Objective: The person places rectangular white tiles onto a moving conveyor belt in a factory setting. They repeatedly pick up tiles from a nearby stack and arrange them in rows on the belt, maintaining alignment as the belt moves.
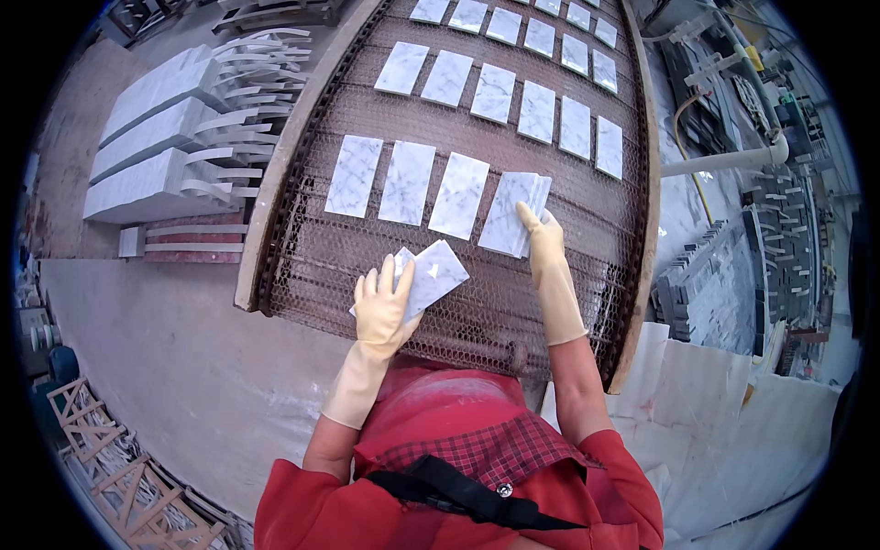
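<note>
My left hand (379, 312), in a pale rubber glove, is closed on white-and-grey marble tiles (438, 278), tilted just above the near end of a wire-mesh conveyor (335, 275). At least two tiles seem to overlap there. My right hand (544, 246), gloved alike, grips the right edge of a few overlapping marble tiles (504, 215). These are at the right of the nearest row; whether they touch the mesh I cannot tell. To their left lie a tile (459, 195), another tile (407, 181) and a third tile (354, 174), spaced apart.
Farther up the belt lie more rows of marble tiles (494, 92). Wooden rails (275, 197) flank the mesh. Stacked white slabs with strips (151, 160) stand left. A white pipe (724, 160) and stacked dark tiles (678, 284) are at right. Wooden crates (137, 486) lie lower left.
</note>
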Tool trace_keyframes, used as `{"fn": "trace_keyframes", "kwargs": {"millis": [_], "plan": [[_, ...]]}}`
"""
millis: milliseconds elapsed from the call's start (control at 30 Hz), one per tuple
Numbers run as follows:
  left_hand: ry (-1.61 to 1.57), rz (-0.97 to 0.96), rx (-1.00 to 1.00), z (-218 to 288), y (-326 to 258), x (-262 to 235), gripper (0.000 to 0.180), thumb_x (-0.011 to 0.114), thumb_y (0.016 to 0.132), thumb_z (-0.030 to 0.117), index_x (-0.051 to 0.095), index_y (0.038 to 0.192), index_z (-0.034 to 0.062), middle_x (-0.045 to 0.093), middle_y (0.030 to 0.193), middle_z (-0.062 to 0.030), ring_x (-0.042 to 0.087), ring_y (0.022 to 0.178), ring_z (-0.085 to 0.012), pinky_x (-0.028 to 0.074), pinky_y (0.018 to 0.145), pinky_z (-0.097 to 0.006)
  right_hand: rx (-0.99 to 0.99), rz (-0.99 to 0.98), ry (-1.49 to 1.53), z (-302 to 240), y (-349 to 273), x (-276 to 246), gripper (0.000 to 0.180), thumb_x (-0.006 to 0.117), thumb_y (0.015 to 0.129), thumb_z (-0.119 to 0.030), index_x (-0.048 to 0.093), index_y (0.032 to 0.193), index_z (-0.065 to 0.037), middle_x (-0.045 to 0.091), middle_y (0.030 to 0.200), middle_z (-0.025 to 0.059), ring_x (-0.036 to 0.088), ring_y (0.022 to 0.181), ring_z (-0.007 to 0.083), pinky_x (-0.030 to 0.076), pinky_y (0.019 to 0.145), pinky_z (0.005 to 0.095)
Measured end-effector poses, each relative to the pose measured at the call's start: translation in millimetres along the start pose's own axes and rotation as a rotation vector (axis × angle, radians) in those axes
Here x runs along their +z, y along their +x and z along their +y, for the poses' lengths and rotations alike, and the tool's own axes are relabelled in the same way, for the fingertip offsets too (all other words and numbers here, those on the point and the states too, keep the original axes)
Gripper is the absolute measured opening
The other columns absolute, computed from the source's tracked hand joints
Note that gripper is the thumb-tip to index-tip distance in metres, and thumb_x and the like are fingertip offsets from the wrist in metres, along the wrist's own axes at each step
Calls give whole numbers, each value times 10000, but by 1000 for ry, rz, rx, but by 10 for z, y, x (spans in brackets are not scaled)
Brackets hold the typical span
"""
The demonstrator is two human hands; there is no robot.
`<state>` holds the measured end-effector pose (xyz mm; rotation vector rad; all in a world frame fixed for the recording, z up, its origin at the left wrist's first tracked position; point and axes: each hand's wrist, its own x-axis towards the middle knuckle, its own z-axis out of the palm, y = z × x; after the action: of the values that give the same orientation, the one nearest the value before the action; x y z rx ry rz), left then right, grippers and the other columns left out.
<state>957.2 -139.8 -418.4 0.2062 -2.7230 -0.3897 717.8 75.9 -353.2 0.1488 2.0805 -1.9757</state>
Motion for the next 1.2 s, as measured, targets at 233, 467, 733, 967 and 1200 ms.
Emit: {"fn": "trace_keyframes", "kwargs": {"millis": [233, 467, 733, 967, 1200], "plan": [[1, 20, -12, 19, 20, 1, 1019, 990, 662, 265, 568, 1576, 108, 541, 1588, -256, 579, 1323, -468, 457, 1163, -570, -67, 45, -23, 127, 119, -58, 459, 767, 1046, -370, 732, 1319, -3, 787, 1188, 83, 715, 1059, 178, 550, 950, 356], [-3, 22, -12, -38, -12, 91, 1003, 972, 710, 331, 553, 1602, 142, 533, 1603, -233, 572, 1343, -465, 442, 1171, -602, -28, 124, -2, -78, 53, -314, 443, 783, 1038, -359, 745, 1312, -12, 793, 1168, 63, 714, 1023, 150, 551, 913, 337], [-17, 61, -7, -28, -24, 158, 998, 980, 692, 315, 571, 1586, 142, 536, 1598, -233, 556, 1357, -467, 435, 1173, -603, -62, 201, -172, 113, 153, -797, 446, 771, 1055, -361, 739, 1311, 3, 785, 1184, 71, 721, 1036, 160, 569, 930, 340], [-22, 56, 4, -62, -24, 156, 1021, 985, 675, 294, 561, 1588, 123, 534, 1595, -241, 561, 1341, -461, 432, 1171, -598, -120, 300, -155, 383, 243, -881, 538, 719, 1079, -466, 758, 1325, 11, 796, 1165, 66, 713, 1053, 153, 548, 957, 331], [-28, 52, 14, -71, -13, 166, 1030, 979, 682, 292, 545, 1599, 115, 529, 1595, -249, 558, 1343, -451, 434, 1170, -592, -138, 421, -240, 392, 253, -1076, 549, 687, 1104, -474, 752, 1323, 24, 790, 1162, 77, 704, 1046, 167, 553, 949, 348]]}}
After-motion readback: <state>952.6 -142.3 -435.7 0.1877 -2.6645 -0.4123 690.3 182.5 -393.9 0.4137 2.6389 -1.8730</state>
